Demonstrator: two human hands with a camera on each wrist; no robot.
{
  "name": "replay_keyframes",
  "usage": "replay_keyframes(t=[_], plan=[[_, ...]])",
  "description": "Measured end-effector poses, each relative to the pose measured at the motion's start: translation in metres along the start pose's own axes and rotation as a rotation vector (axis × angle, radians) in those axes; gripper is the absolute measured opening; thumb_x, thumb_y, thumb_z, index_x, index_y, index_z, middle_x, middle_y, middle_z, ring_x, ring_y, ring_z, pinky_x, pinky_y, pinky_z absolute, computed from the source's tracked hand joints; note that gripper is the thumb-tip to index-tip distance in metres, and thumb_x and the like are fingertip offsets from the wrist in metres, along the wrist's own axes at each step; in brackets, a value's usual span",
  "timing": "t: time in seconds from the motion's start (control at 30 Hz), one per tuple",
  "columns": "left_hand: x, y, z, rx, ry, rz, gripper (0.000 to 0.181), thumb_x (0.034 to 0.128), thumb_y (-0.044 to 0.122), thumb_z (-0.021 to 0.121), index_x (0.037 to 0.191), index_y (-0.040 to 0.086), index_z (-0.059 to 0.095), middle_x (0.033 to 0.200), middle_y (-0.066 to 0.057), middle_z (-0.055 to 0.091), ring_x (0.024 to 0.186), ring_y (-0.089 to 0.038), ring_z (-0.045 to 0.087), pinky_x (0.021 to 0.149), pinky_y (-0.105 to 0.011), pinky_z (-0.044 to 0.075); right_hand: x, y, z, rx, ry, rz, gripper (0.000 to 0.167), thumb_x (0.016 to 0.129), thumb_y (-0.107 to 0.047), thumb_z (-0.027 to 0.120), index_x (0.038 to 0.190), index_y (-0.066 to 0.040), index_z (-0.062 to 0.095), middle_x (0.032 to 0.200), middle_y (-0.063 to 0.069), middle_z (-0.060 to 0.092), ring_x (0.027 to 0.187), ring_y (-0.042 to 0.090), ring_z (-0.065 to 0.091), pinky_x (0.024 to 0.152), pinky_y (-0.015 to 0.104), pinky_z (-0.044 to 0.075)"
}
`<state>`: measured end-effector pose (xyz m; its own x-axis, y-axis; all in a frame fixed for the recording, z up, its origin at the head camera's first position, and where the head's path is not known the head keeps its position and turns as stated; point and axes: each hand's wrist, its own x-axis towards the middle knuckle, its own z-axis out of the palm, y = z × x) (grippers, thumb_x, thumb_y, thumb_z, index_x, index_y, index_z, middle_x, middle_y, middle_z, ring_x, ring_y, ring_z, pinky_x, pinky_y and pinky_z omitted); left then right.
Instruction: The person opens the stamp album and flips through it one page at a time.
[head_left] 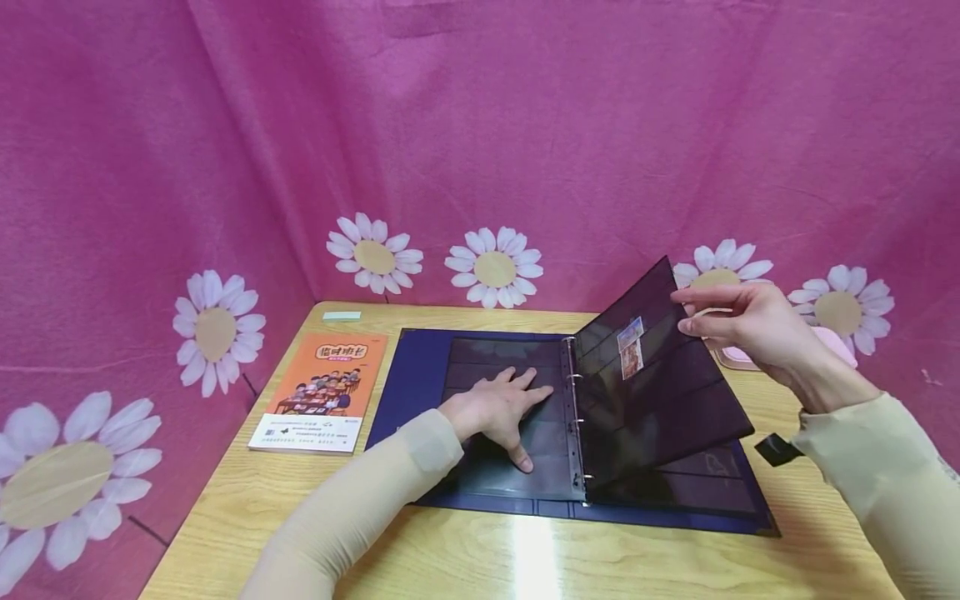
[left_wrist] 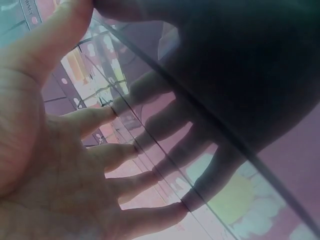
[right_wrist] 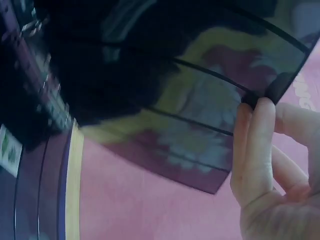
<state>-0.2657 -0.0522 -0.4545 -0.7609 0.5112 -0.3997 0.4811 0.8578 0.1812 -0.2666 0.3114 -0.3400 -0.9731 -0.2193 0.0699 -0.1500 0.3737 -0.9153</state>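
A dark blue ring binder (head_left: 412, 367) lies spread on the table with black pocket pages. Fingers spread wide, my left hand (head_left: 498, 408) rests on the left page (head_left: 543, 433); the left wrist view shows this hand (left_wrist: 65, 150) with its fingertips on the glossy, reflecting surface. My right hand (head_left: 757, 325) pinches the outer edge of a raised black page (head_left: 660, 400), which stands tilted from the metal rings (head_left: 574, 421). Two small picture stamps (head_left: 632, 358) show on that page. In the right wrist view, fingers (right_wrist: 257, 145) touch the page's edge.
Left of the binder lies an orange book (head_left: 330, 375), with a pale green strip (head_left: 342, 317) behind it. A pink object (head_left: 832, 346) is partly hidden behind my right hand. A black object (head_left: 777, 450) is beside my right sleeve. Pink flowered cloth (head_left: 450, 150) hangs behind the table.
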Motion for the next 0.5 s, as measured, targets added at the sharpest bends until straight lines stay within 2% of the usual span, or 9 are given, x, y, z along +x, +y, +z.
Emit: replay_keyframes(t=[0.07,0.17,0.27,0.3,0.4,0.5], plan=[[0.001,0.000,0.001,0.002,0.004,0.003,0.129,0.0739,0.064,0.099,0.179,0.042,0.027,0.193,0.001,0.013,0.180,-0.035,0.012,0.139,-0.066,0.029,0.002,-0.002,0.006,0.060,-0.006,-0.001,0.041,0.100,0.000,0.081,0.132,-0.025,0.085,0.112,-0.020,0.080,0.091,-0.004,0.076,0.065,0.019,0.062],[0.001,0.000,0.001,-0.003,0.012,0.010,0.130,0.0737,0.064,0.100,0.179,0.042,0.027,0.192,0.001,0.014,0.179,-0.036,0.013,0.139,-0.066,0.030,0.003,-0.004,0.014,0.164,-0.021,-0.001,0.043,0.099,0.005,0.079,0.125,-0.028,0.087,0.112,-0.018,0.083,0.090,-0.004,0.078,0.065,0.018,0.062],[0.000,0.000,0.001,-0.011,0.013,0.014,0.129,0.0735,0.063,0.100,0.179,0.041,0.028,0.192,0.000,0.015,0.179,-0.036,0.014,0.139,-0.066,0.030,0.003,-0.006,0.019,0.276,-0.041,-0.029,0.045,0.098,0.011,0.076,0.121,-0.026,0.088,0.109,-0.012,0.085,0.087,-0.002,0.079,0.063,0.017,0.061],[0.000,0.000,0.001,-0.011,0.014,0.016,0.129,0.0735,0.063,0.100,0.179,0.041,0.028,0.192,0.000,0.015,0.179,-0.036,0.014,0.139,-0.066,0.030,0.003,-0.007,0.020,0.291,-0.044,-0.045,0.046,0.098,0.012,0.075,0.121,-0.025,0.088,0.110,-0.011,0.086,0.090,-0.002,0.080,0.067,0.017,0.063],[-0.001,-0.001,0.000,-0.009,0.013,0.018,0.129,0.0735,0.064,0.100,0.179,0.041,0.028,0.192,0.000,0.015,0.179,-0.036,0.014,0.139,-0.066,0.030,0.002,-0.010,0.024,0.329,-0.047,-0.077,0.046,0.098,0.014,0.074,0.122,-0.022,0.088,0.110,-0.010,0.086,0.089,-0.001,0.082,0.058,0.017,0.060],[-0.001,-0.002,0.001,-0.010,0.011,0.019,0.130,0.0734,0.065,0.099,0.179,0.041,0.028,0.192,0.000,0.015,0.179,-0.036,0.014,0.139,-0.066,0.030,0.003,-0.013,0.029,0.337,-0.047,-0.102,0.046,0.098,0.015,0.074,0.121,-0.021,0.088,0.110,-0.009,0.086,0.088,-0.001,0.082,0.058,0.018,0.060]])
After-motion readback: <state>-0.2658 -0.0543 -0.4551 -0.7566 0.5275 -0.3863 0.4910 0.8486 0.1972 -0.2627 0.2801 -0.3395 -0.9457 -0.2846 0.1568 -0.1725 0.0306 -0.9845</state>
